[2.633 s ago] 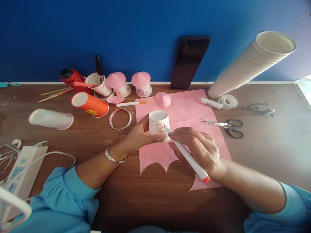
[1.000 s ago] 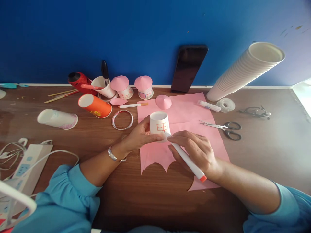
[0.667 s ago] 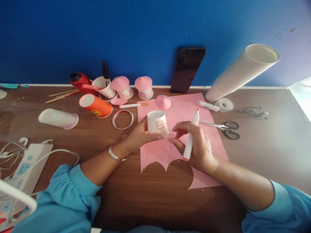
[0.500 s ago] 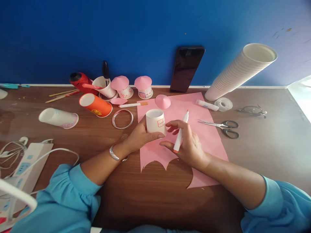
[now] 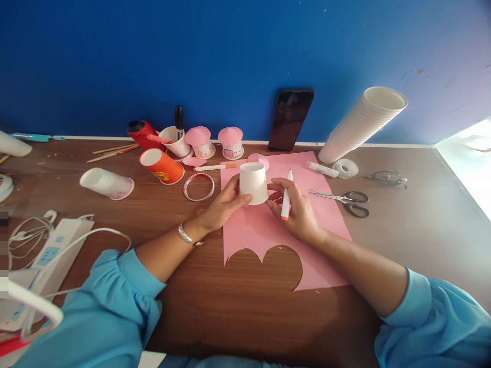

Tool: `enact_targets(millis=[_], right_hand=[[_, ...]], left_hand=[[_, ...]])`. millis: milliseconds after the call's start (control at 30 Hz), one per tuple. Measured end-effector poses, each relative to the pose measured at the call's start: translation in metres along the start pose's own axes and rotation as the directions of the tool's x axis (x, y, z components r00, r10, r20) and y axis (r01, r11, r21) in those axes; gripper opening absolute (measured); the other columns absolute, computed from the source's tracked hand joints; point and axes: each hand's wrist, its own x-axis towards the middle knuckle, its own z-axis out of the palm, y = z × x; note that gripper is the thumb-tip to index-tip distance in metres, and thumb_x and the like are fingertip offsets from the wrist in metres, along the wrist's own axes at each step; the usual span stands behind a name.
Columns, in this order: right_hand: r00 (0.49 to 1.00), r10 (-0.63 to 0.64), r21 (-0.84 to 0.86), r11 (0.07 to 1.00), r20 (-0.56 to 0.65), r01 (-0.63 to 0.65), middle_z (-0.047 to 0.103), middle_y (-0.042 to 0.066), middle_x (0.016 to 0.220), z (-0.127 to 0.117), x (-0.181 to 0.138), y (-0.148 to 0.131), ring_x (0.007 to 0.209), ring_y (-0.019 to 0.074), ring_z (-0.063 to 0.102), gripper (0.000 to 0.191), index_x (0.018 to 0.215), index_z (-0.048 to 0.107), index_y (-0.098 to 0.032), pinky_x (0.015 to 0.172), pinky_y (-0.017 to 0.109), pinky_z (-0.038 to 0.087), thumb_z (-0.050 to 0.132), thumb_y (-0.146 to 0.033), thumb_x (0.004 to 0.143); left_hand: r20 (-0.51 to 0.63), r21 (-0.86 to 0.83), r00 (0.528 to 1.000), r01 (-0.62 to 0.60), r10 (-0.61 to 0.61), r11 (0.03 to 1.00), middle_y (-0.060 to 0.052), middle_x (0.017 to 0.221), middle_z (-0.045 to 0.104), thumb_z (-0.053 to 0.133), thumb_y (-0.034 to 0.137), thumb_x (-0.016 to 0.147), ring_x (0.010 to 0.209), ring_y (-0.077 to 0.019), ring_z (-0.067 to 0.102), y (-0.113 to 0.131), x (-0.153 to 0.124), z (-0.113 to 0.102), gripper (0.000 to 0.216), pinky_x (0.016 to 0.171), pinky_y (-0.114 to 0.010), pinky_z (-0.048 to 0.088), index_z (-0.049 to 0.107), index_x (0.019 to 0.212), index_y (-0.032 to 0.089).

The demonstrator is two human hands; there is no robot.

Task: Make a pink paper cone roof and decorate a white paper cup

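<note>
My left hand grips a white paper cup, thumb across its front near the lower edge. The cup is raised over a sheet of pink paper with curved cut-outs along its near edge. Its drawn side is turned mostly out of sight, with only a trace of red at the right. Beside it, my right hand is closed on a white marker, tip up and red end down. The right fingertips are at the cup's right side. Behind the cup lies a pink paper cone, partly hidden.
Two small cups with pink cone tops stand by the wall, near an orange cup. Scissors, clear tape and a tall stack of cups are at right. A phone leans on the wall; a power strip lies left.
The cup has been turned, so the red window drawing has swung round to the right, almost out of view. My right fingers have come closer to the cup. The camera view has shifted slightly.
</note>
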Motion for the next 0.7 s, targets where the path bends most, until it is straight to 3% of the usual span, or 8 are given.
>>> enact_targets(millis=[167,300,400,533,700], right_hand=[[0.999,-0.040,-0.019,0.999,0.007,0.040,0.075,0.011,0.119,0.002,-0.002,0.000,0.082,0.0185,0.074,0.040,0.130,0.046,-0.025,0.070,0.035,0.058,0.057,-0.022,0.092],[0.996,-0.078,-0.001,0.997,0.048,0.078,0.075,0.011,0.120,0.005,-0.005,-0.002,0.083,0.0180,0.073,0.040,0.132,0.045,-0.026,0.072,0.036,0.058,0.053,-0.019,0.094],[0.996,-0.049,0.049,0.998,0.074,0.045,0.073,0.012,0.123,0.008,-0.007,-0.003,0.085,0.0192,0.074,0.046,0.135,0.043,-0.026,0.073,0.037,0.060,0.061,-0.025,0.092],[0.993,0.064,0.155,0.985,0.095,-0.078,0.071,0.013,0.127,0.012,-0.006,0.001,0.091,0.0229,0.074,0.063,0.136,0.042,-0.028,0.076,0.040,0.062,0.076,-0.039,0.085],[0.985,0.137,0.366,0.916,0.101,-0.165,0.066,0.014,0.133,0.009,0.001,0.010,0.100,0.0240,0.072,0.065,0.134,0.045,-0.029,0.086,0.045,0.062,0.081,-0.040,0.082]], left_hand=[[-0.016,0.222,0.999,0.039,-0.037,0.974,-0.010,0.119,0.063,0.088,0.040,0.076,0.111,-0.0275,0.059,0.011,-0.001,0.005,0.062,0.095,-0.042,0.050,0.055,0.124,0.019],[-0.090,0.249,0.996,0.034,-0.012,0.968,-0.011,0.121,0.062,0.090,0.043,0.072,0.113,-0.0295,0.060,0.011,-0.002,0.011,0.068,0.092,-0.044,0.053,0.050,0.122,0.019],[-0.145,0.294,0.989,0.038,0.006,0.955,-0.014,0.124,0.061,0.091,0.044,0.070,0.117,-0.0319,0.060,0.008,-0.001,0.014,0.074,0.095,-0.048,0.053,0.046,0.123,0.019],[-0.057,0.284,0.998,-0.022,0.040,0.959,-0.014,0.127,0.064,0.088,0.041,0.076,0.118,-0.0321,0.063,0.009,-0.002,0.015,0.068,0.099,-0.050,0.054,0.048,0.127,0.020],[0.100,0.226,0.991,-0.108,0.087,0.968,-0.014,0.136,0.063,0.063,0.042,0.098,0.129,-0.0309,0.060,0.009,-0.003,0.012,0.046,0.108,-0.049,0.052,0.050,0.137,0.022]])
